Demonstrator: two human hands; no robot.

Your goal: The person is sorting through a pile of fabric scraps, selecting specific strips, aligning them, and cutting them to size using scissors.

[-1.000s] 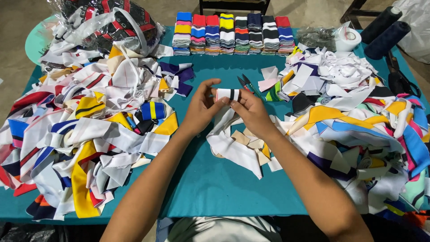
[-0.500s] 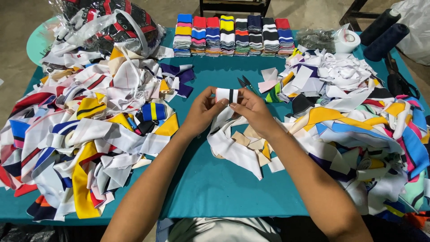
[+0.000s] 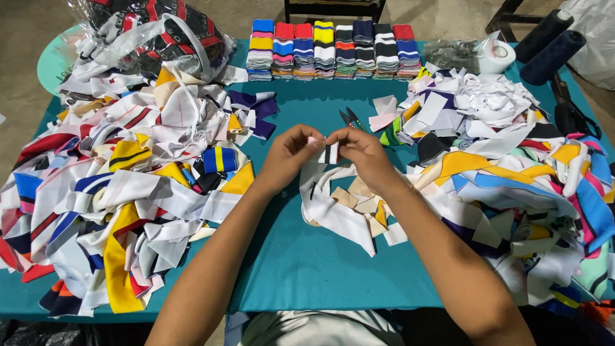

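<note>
Left hand (image 3: 288, 154) and right hand (image 3: 362, 150) pinch a white, black-striped fabric strip (image 3: 328, 152) above the worktop (image 3: 307, 263) centre. Risk: loosened pinch drops it among the scraps (image 3: 359, 205) beneath.

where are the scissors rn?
Head view: the scissors lie on the teal table just beyond the hands, slightly right of centre, between the right hand and the row of folded striped bands.

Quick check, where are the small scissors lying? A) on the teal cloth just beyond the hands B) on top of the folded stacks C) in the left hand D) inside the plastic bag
A: the scissors lie on the bare teal table cover, just beyond the left hand and right hand, which pinch a small striped fabric piece.
</note>
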